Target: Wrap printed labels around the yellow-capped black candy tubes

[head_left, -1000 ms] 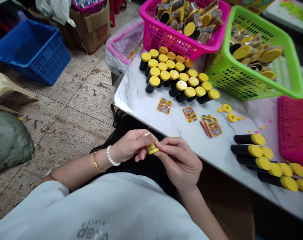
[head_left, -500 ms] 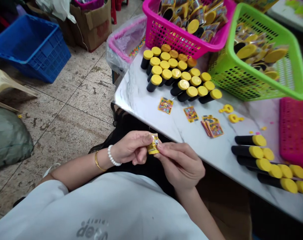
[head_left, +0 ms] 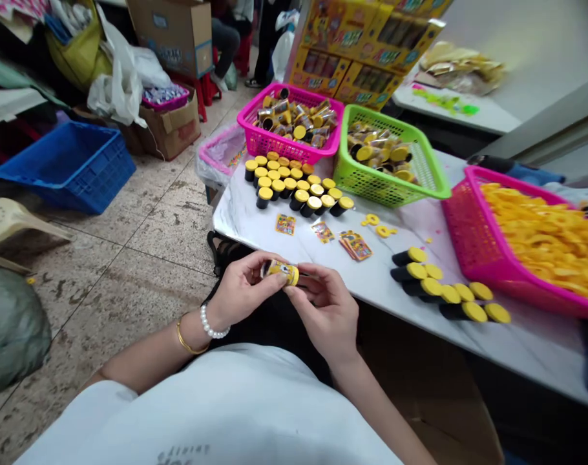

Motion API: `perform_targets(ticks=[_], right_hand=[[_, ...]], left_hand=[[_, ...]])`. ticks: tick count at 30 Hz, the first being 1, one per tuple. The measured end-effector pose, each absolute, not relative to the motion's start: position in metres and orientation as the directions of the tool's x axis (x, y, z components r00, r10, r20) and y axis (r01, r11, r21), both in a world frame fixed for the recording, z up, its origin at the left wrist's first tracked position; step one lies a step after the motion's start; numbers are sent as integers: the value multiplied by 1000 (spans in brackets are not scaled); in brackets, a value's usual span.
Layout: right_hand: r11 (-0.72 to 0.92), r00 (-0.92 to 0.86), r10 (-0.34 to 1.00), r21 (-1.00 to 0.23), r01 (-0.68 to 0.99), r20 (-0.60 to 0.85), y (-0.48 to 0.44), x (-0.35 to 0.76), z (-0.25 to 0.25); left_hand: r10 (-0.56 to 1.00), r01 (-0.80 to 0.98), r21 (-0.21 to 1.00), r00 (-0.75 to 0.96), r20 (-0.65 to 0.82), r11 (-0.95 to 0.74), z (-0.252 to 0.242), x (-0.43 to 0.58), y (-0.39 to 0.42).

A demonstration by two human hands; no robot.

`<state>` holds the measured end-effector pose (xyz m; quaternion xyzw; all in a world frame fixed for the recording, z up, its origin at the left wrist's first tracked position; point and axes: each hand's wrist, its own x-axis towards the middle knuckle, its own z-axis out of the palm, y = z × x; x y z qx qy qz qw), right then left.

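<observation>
In front of my lap, I hold a small tube (head_left: pixel 280 270) with a yellow printed label, a dark left end and a yellow right end. My left hand (head_left: pixel 243 290) is closed round its dark end, the thumb lying along the label. The fingertips of my right hand (head_left: pixel 329 311) are at the yellow end, thumb below and fingers curled behind, partly hidden. Nearest on the white table are a stack of printed cards (head_left: pixel 356 245), a loose card (head_left: pixel 322 232) and another card (head_left: pixel 285 224). Black tubes with yellow caps (head_left: pixel 311 205) stand grouped behind them.
More capped tubes (head_left: pixel 415 271) lie to the right, near yellow ring pieces (head_left: pixel 384 230). Behind stand a pink basket (head_left: pixel 274 143) and a green basket (head_left: pixel 371 187) of filled tubes. A pink basket (head_left: pixel 461 242) of yellow rings is at right, a blue crate (head_left: pixel 81 174) on the floor.
The view has tilted up, bringing boxes and the ring basket into sight. The tube has turned from roughly upright to lying sideways between my hands, and my left hand now wraps it more.
</observation>
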<state>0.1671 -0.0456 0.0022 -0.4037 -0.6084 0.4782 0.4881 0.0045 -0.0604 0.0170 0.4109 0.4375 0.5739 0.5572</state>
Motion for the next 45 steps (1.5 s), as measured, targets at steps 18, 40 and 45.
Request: perform_targets(ticks=[18, 40, 45], right_hand=[[496, -117, 868, -840, 222, 482, -76, 181, 25], [129, -107, 985, -990, -58, 135, -63, 179, 4], [155, -172, 972, -987, -30, 158, -58, 182, -6]], left_hand=[[937, 8, 960, -216, 276, -281, 41, 13, -88], [990, -403, 913, -84, -111, 68, 13, 23, -82], [975, -426, 898, -133, -180, 108, 4, 17, -75]])
